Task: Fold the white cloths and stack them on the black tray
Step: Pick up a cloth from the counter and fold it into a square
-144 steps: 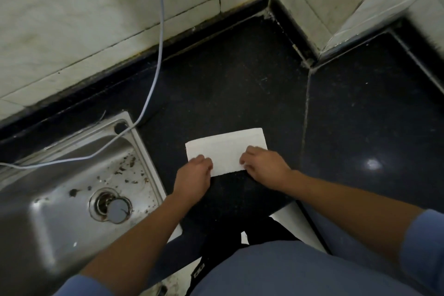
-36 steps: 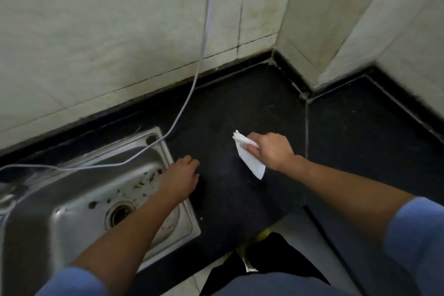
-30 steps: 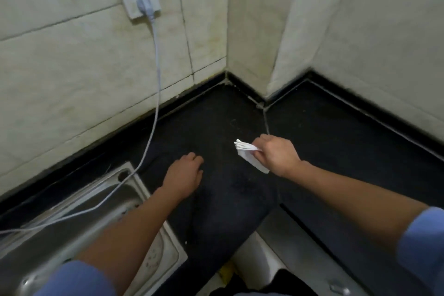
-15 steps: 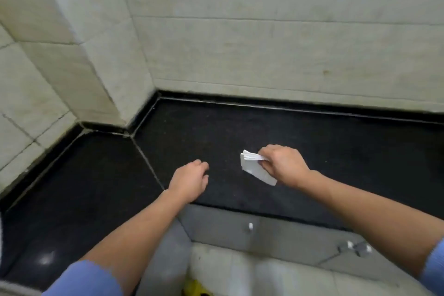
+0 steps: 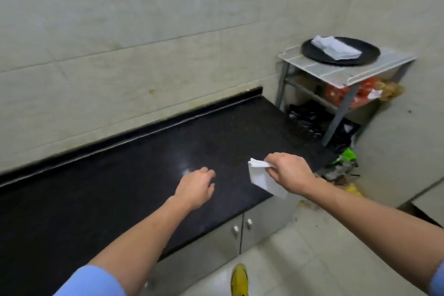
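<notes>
- Tiled wall (image 5: 144, 31), 12 o'clock, fills the upper frame.
- Black countertop (image 5: 108, 175) runs from 9 o'clock to centre; grey cabinet doors (image 5: 216, 243) under its front edge.
- White rack (image 5: 336, 72) at 2 o'clock, just past the counter's far end; bags on its lower shelves.
- Black tray (image 5: 312, 51) sits on the rack top.
- Stacked white cloths (image 5: 336, 48) lie on the tray, right of its middle.
- Right hand (image 5: 288, 175), 4 o'clock from centre, over the counter's front corner, pinches a folded white cloth (image 5: 262, 179); cloth hangs at the hand's 9 o'clock.
- Left hand (image 5: 195, 190), centre, over the counter, fingers loosely curled, empty; contact with the counter unclear.
- Yellow shoe (image 5: 239, 279), 6 o'clock, on the floor.
</notes>
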